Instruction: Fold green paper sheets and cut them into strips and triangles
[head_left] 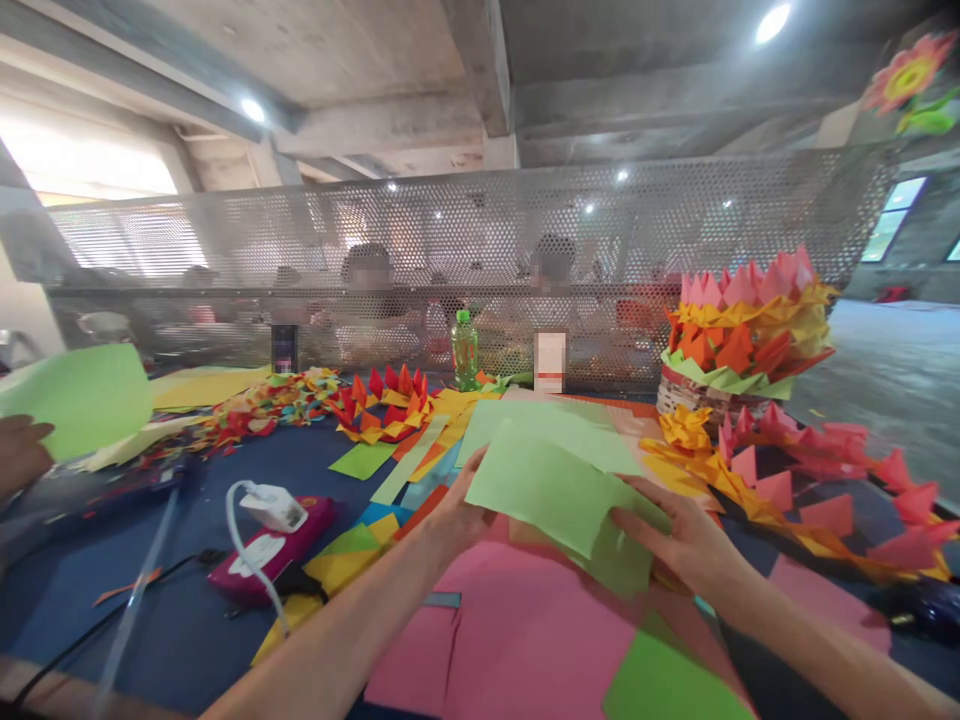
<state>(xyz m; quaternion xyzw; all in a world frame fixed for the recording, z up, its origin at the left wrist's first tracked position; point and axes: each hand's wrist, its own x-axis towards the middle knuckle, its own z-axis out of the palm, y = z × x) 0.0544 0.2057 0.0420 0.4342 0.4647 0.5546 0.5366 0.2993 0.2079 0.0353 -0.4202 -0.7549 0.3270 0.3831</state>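
Between my two hands is a sheet of light green paper [547,495], raised over the table and bent toward its right side. My left hand [466,500] grips its left edge, with the fingertips partly hidden behind the paper. On the other side, my right hand [667,530] has the right part of the sheet between thumb and fingers. More pale green paper [555,428] lies flat just beyond it. Below the held sheet spreads a large pink paper [540,630], with a brighter green piece [667,675] over its right corner.
Pink and yellow folded paper points [825,490] lie at right, near a basket [697,395] stacked with folded paper. A purple power strip [277,555] with a white charger sits left. At far left, another person's hand [22,450] holds green paper. A perforated metal screen [480,240] stands behind.
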